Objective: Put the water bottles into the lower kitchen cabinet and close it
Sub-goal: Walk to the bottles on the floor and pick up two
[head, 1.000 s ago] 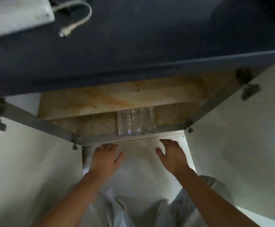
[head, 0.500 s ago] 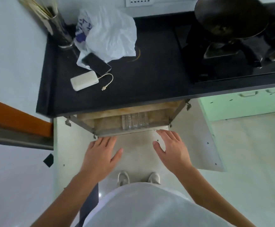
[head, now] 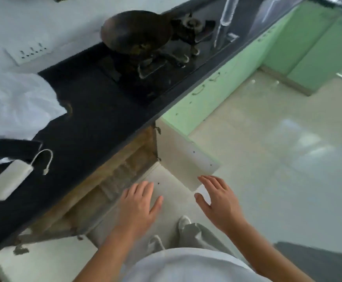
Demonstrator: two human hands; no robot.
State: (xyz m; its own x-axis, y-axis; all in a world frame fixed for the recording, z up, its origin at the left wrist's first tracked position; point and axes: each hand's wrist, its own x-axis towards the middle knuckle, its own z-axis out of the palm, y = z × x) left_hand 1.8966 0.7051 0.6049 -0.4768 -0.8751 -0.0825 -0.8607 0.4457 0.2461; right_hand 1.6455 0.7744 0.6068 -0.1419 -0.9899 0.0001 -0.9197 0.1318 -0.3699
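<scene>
My left hand (head: 138,202) and right hand (head: 219,200) were spread, empty. Slamming the open door (head: 182,151) could've pinched me.

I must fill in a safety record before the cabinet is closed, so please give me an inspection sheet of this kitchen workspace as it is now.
Surface: black countertop, partly covered.
Job's things: clear plastic water bottles, blurred, inside the open lower cabinet; its pale left door and right door stand open.
Clutter: crumpled white plastic bag, flat black phone, white rectangular power bank, dark round wok on the gas stove.
Grippers: left hand and right hand open, holding nothing, before the cabinet; right hand near the right door's edge, contact unclear.
Cables: short white cable looping from the power bank.
Surroundings: green cabinet fronts, pale tiled floor, white wall socket.
</scene>
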